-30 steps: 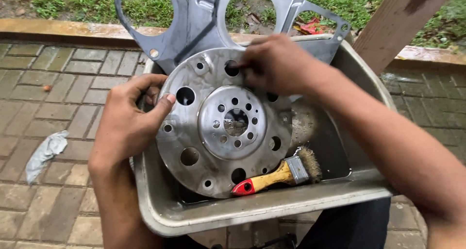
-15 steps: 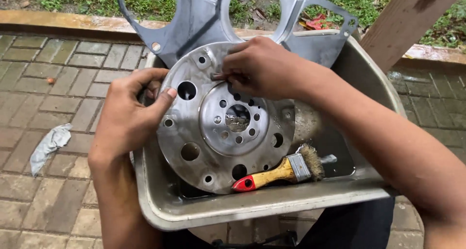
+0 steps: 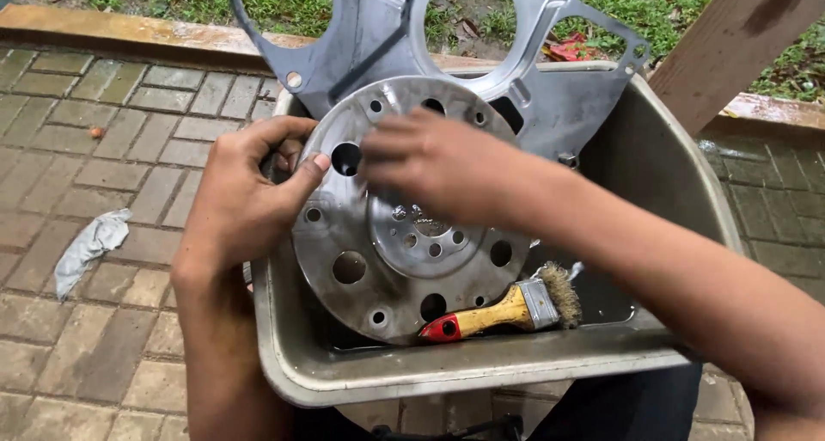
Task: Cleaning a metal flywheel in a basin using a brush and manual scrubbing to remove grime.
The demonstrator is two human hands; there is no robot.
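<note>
Head view: I am looking down on a round metal disc (image 3: 404,226) with holes, standing tilted inside a grey tub (image 3: 481,372). The left hand (image 3: 245,196) is gripping the disc's left rim, thumb lying on the face, fingers curling behind the edge and out of my sight. The right hand (image 3: 443,162) is blurring across the disc's upper face, fingers bunched; I cannot tell whether it is pinching anything. A flat grey metal plate (image 3: 559,106) with large cut-outs is leaning behind the disc, its top cut off by the frame. A brush (image 3: 503,308) with a yellow and red handle is lying in the tub, its red tip touching the disc's lower edge. A crumpled rag (image 3: 86,248) is lying on the paving to the left.
</note>
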